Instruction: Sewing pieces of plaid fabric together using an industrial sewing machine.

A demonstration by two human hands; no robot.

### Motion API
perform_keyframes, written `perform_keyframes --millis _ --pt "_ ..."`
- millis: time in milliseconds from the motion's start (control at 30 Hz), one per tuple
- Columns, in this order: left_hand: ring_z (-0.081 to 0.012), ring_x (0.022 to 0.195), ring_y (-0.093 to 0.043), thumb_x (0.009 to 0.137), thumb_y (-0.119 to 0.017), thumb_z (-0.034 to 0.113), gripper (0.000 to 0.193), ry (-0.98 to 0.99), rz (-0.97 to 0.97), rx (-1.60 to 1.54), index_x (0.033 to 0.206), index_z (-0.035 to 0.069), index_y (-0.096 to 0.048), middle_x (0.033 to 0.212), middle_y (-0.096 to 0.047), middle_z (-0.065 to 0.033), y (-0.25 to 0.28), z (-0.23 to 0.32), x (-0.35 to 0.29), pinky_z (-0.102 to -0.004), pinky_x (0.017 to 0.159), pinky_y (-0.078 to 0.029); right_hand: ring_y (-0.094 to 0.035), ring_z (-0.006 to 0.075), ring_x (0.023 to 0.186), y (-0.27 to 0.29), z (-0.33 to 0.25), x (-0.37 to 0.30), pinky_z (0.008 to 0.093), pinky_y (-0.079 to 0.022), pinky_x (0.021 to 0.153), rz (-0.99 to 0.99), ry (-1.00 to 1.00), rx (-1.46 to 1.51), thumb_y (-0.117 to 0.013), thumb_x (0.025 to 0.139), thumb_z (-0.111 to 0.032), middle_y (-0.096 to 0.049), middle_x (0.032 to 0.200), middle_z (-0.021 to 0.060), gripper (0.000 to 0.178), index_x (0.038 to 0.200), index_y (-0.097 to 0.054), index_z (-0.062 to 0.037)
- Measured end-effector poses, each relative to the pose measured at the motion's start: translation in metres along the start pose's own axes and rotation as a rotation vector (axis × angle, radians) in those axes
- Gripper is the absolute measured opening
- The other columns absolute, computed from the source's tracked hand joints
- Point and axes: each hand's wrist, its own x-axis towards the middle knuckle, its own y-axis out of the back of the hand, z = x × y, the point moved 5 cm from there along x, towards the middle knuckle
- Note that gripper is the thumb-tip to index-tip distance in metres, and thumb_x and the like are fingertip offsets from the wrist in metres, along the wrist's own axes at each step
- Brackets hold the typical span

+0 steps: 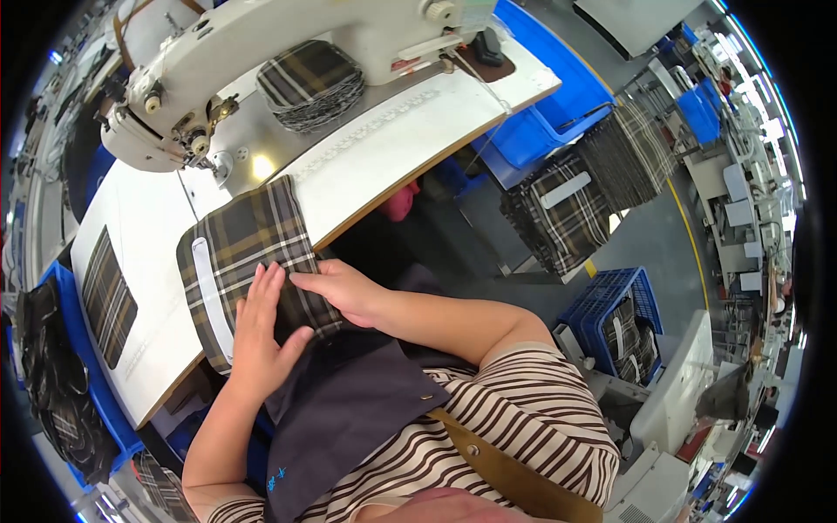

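Note:
A dark plaid fabric piece [248, 228] with rounded corners lies over the front edge of the white sewing table. A white strip [212, 301] runs along its left part. My left hand [261, 340] rests flat on the cloth, fingers stretched and thumb spread. At the cloth's right edge, my right hand [347, 295] has its thumb on top; the other fingers are mostly hidden and seem to curl beneath, gripping the cloth. Just beyond the piece is the needle area of a white sewing machine [144, 131].
A stack of plaid pieces [309, 83] sits under the machine arm. Another plaid piece [109, 296] lies at the table's left. Blue bins [545, 113] stand to the right, near plaid stacks [567, 213] and a blue crate [615, 288]. A blue tub [74, 322] of dark cloth flanks the table's left edge.

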Motion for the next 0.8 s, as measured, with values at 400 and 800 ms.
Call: perform_keyframes --millis 400,800 --pt "-0.032 0.149 -0.043 0.096 -0.067 0.014 0.051 0.02 0.22 -0.19 0.146 0.008 -0.057 0.157 -0.05 -0.0158 0.025 -0.042 0.029 -0.0436 0.123 -0.032 -0.059 0.0097 0.096 0.262 -0.161 -0.259 0.0294 -0.048 0.088 1.336 1.109 -0.399 -0.055 0.108 -0.016 -0.07 0.107 0.0009 0.02 0.118 -0.068 -0.0036" --pt "-0.0305 0.149 -0.043 0.099 -0.064 0.014 0.043 0.205 0.309 -0.213 0.142 0.008 -0.06 0.156 -0.052 -0.0146 0.041 -0.108 0.015 -0.0425 0.123 -0.033 -0.066 0.0284 0.099 0.47 -0.111 -0.355 0.044 -0.052 0.086 1.794 0.69 -0.244 -0.059 0.096 -0.012 -0.072 0.112 0.0172 0.025 0.117 -0.065 -0.0011"
